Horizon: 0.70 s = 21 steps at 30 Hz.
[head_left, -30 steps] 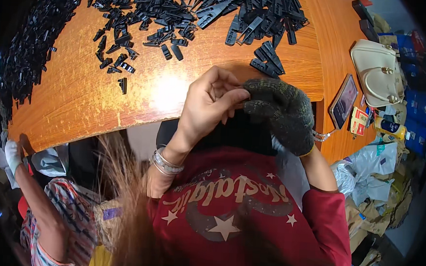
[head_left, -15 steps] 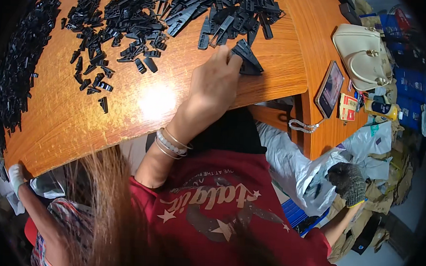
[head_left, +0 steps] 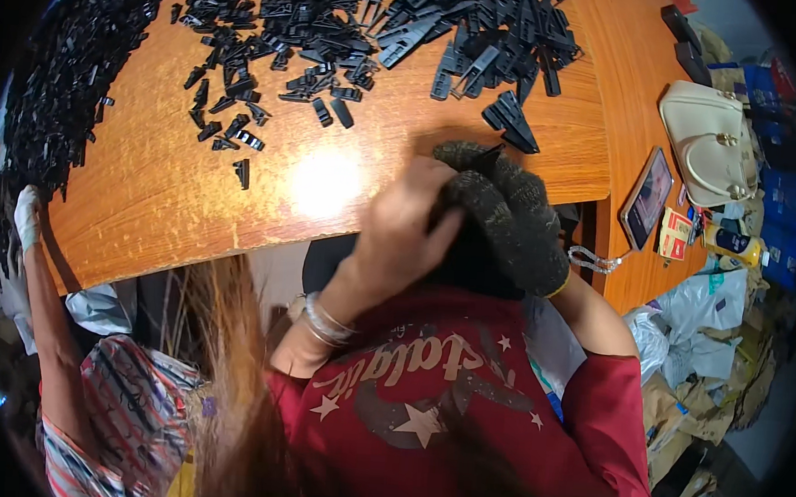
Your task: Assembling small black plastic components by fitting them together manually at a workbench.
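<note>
My left hand (head_left: pixel 404 226), bare and with bracelets at the wrist, is blurred, its fingers curled against my gloved right hand. My right hand (head_left: pixel 509 223), in a dark knitted glove, is bent closed in front of my chest, just off the table's near edge. The dark tip of a black plastic piece (head_left: pixel 486 160) sticks up between the gloved fingers; the rest of it is hidden. What my left fingers hold, if anything, cannot be made out. Beyond my hands, a few long tapered black plastic clips (head_left: pixel 512 122) lie together on the wooden table (head_left: pixel 182 199).
Heaps of black plastic clips (head_left: pixel 484 35) and smaller black clips (head_left: pixel 312 15) cover the far side. A bigger heap (head_left: pixel 81 65) lies at left, near another person's white-gloved hand (head_left: pixel 28 217). At right are a phone (head_left: pixel 647 198), a cream handbag (head_left: pixel 710 145) and a yellow bottle (head_left: pixel 734 243).
My left hand has drawn back from the tapered clips toward my chest. My gloved right hand has come in from the far right to meet it. The view has shifted.
</note>
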Tool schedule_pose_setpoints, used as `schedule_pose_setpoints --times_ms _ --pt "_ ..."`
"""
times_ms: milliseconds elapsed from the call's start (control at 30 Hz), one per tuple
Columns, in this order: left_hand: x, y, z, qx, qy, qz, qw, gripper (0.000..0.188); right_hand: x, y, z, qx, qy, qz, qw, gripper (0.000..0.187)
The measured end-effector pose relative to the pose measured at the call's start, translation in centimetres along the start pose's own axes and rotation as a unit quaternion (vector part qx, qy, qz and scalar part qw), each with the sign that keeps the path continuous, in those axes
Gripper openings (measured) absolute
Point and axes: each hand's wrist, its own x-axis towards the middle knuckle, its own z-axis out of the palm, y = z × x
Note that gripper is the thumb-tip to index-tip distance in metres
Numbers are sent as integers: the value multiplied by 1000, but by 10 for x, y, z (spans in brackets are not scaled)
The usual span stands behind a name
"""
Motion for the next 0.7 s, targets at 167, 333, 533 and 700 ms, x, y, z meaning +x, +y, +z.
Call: schedule_pose_setpoints --times_ms 167,333,533,700 --pt "35 -22 -54 252 119 -62 958 17 8 -4 -3 68 23 124 990 42" --pt "51 -29 -59 376 50 -117 918 23 7 -19 -10 39 23 186 982 44" --pt "38 -20 -56 281 37 -114 952 17 10 -14 -10 -38 43 145 988 40" --pt "27 -23 -55 211 44 -109 970 14 13 14 -8 -137 49 -49 988 37"
